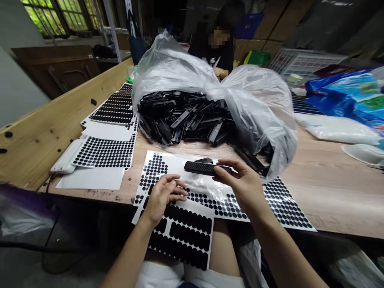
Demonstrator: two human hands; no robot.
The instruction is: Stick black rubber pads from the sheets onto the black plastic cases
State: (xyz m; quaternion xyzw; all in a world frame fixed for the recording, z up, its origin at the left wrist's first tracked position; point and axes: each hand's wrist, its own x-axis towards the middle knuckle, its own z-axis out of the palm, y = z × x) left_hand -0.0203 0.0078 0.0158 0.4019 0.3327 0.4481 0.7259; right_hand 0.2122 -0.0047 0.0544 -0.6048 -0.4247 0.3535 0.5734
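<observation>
My right hand grips one end of a long, narrow black plastic piece with a fine ribbed pattern, held level above the table. My left hand is open, its fingers apart and slightly curled, over white sheets of black stickers. Below it, a sheet of oval black stickers overhangs the table edge above my lap. A sheet of round black dots lies flat beneath both hands. Just behind the held piece, another small black part shows partly. Many similar black parts fill a clear plastic bag ahead.
More dot sheets are stacked at the left beside a white device and a raised wooden board. A person sits across the table. At the right lie a white packet and a blue bag.
</observation>
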